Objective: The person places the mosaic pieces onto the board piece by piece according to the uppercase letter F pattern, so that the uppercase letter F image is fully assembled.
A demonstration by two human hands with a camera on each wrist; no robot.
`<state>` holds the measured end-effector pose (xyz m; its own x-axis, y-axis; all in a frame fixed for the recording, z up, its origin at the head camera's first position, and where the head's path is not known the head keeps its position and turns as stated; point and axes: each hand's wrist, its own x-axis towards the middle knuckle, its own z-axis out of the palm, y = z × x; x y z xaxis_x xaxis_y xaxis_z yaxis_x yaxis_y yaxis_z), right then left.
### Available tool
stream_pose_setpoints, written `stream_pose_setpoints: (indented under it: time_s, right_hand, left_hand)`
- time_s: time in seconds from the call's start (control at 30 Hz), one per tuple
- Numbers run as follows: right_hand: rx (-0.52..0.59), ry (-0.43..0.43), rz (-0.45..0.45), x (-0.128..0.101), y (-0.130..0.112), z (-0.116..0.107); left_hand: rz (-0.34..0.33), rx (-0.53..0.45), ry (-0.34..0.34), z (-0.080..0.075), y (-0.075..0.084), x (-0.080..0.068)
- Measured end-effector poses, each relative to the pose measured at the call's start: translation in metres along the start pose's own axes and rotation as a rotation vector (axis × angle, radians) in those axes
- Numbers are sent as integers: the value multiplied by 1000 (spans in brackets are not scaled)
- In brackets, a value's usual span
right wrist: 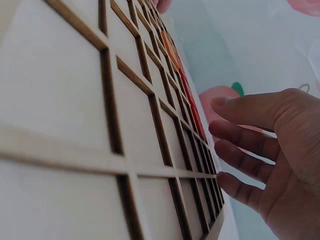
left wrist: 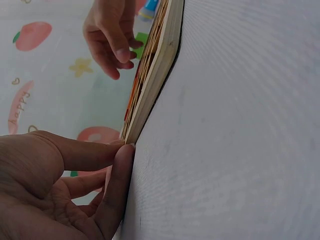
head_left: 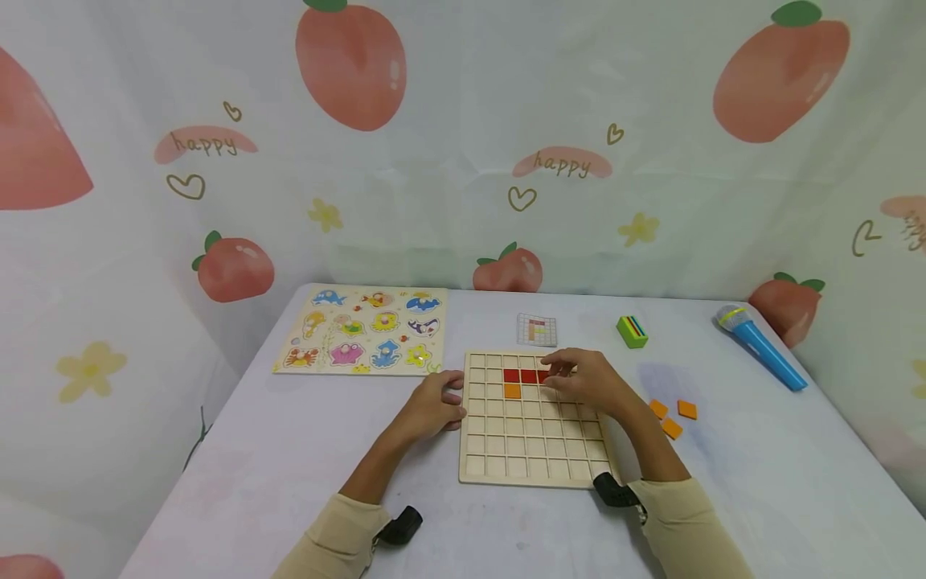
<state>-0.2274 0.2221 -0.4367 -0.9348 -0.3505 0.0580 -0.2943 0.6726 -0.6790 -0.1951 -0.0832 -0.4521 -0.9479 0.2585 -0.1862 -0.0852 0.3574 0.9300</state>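
A pale wooden grid board [head_left: 535, 450] lies flat on the table. Red square tiles [head_left: 529, 376] sit in a row in its upper cells, the rightmost partly behind my right fingers. One orange tile [head_left: 512, 391] fills the cell below the leftmost red one. My left hand [head_left: 431, 404] pinches the board's left edge between thumb and finger, as the left wrist view shows. Over the end of the red row hovers my right hand [head_left: 589, 381], its fingers loosely bent and apart. No tile shows between them in the right wrist view, where the hand [right wrist: 295, 150] is beside the grid.
Loose orange tiles [head_left: 672, 429] lie right of the board. Behind it are a small printed pattern card [head_left: 537, 330] and a green-sided stack of coloured tiles [head_left: 633, 332]. A sea-animal puzzle board [head_left: 362, 330] is at back left, a blue toy microphone [head_left: 763, 347] at back right.
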Motion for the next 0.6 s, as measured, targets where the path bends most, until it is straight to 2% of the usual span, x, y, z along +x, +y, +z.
stream_pose_setpoints:
  time_s: [0.3,0.6]
  right_hand:
    - [-28,63,43,-15,13,-15]
    - [-91,75,50,-41,25,-37]
  left_hand:
    - [-7,5,0,1,0,2]
    - [-8,12,1,1,-2,3]
